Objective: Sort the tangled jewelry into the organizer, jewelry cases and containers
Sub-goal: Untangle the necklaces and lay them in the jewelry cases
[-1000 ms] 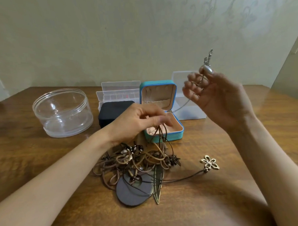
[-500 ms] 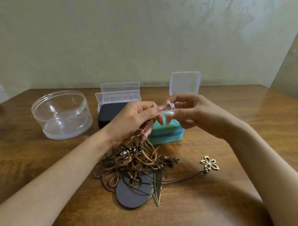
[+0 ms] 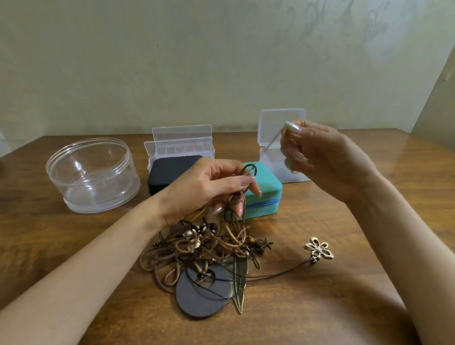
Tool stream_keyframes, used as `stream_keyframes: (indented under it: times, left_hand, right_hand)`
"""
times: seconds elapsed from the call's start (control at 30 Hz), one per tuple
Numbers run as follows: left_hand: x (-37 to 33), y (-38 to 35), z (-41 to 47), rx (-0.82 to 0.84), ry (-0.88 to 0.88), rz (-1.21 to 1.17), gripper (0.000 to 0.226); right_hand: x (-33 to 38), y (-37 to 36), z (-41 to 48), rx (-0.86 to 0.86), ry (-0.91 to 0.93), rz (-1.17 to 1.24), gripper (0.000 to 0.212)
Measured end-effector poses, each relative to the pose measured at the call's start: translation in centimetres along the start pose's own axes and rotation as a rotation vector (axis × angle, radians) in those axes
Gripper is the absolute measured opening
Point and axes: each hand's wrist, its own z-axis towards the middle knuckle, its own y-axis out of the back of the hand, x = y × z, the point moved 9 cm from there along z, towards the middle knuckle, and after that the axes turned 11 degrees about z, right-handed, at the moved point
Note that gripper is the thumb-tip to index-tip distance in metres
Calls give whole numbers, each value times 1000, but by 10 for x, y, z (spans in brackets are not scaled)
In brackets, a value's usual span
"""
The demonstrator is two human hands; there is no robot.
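Parting from your left hand (image 3: pixel 203 189), which grips brown cords (image 3: pixel 248 170), your right hand (image 3: pixel 324 155) now pinches the thin chain (image 3: pixel 272 140), seemingly freed; clear box (image 3: pixel 271 118) likely next.

Dim soft light, wide-angle edge bending

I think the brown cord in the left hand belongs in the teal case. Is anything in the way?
Yes. The teal case has its lid down, covering the inside. The left hand holds the brown cord close by it, and the cord's strands hang down into the tangle.
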Motion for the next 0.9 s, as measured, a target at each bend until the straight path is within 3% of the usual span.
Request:
stream_keyframes:
  times: [0.13, 0.33, 0.47, 0.7, 0.9]
  left_hand:
    - [6, -2, 0, 22, 38, -5, 22]
    - [12, -6, 0, 73, 74, 28, 23]
    - [9, -3, 1, 27, 32, 47, 22]
    - [9, 10, 3, -103, 5, -42, 17]
    - [10, 8, 1, -83, 13, 14, 11]
  right_hand:
    - [-1, 3, 2, 13, 11, 38, 31]
    - [3, -2, 1, 71, 39, 194, 20]
    - [2, 5, 0, 11, 12, 274, 19]
    - [-17, -10, -2, 121, -177, 71, 28]
    - [-12, -9, -1, 109, -104, 105, 24]
